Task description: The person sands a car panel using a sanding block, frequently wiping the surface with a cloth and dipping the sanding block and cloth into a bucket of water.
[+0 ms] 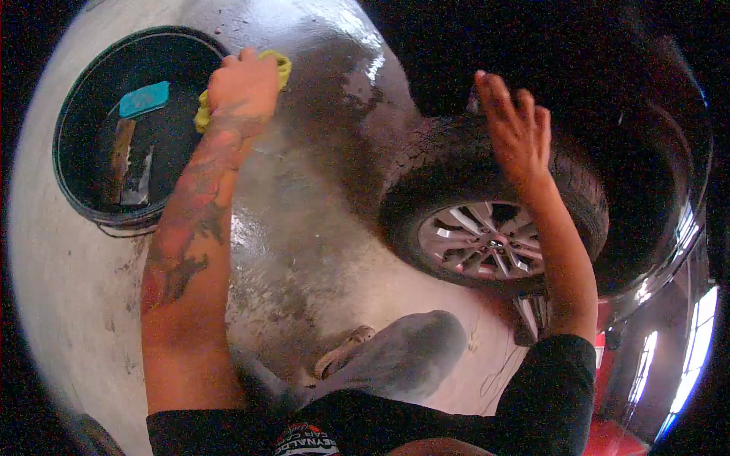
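Yellow cloth (281, 70): upper left-centre of frame, bunched in the left hand (245, 87), edges showing on both sides of the fist. Left-hand fingers curled down around it; grip firm-looking. Hand and cloth appear just beside the bucket's right rim, overlapping it in this view.

Right hand (519, 129): upper right of centre, in front of the tire (426, 163). Fingers stretched out and slightly apart; thumb side hidden. Dark patch by the fingertips, too dim to identify; cannot tell whether anything is gripped, or whether hand meets tread.

Wheel (496, 245): silver spokes, right of centre, partly crossed by the right forearm. Dark vehicle body (658, 262) curving down the right side of frame, bright reflections on it. Red surface (608, 387) at lower right.

Black bucket (65, 163): upper left. Inside: teal block (144, 99), brown strip-like item (120, 156), and a greyish piece (138, 178) beside it.

Floor (296, 251): pale, with wet, shiny dark patches at top centre. Bottom centre: grey-trousered knee (418, 346), tan shoe (346, 351), black shirt (403, 422) with print.
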The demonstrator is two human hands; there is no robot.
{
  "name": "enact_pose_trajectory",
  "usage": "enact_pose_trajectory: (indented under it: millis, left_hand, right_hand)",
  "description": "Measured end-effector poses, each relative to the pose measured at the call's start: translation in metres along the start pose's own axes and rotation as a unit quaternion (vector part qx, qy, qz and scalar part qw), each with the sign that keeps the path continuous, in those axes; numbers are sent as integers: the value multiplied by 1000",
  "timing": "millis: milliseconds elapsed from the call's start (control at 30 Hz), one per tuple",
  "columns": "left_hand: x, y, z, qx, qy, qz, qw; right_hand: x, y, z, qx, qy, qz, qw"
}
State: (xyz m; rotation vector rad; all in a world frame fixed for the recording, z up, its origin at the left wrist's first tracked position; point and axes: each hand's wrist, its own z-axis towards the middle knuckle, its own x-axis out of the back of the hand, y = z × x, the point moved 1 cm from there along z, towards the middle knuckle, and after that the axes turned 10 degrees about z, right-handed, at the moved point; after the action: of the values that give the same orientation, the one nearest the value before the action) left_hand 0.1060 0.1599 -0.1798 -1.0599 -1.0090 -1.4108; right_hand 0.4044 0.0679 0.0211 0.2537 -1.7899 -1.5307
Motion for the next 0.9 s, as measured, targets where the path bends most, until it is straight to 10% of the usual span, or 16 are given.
enact_pose_trajectory:
  millis: [900]
  left_hand:
    - [21, -21, -4, -7, -66, -74, 995]
  right_hand:
    - [60, 104, -45, -261, 44, -111, 958]
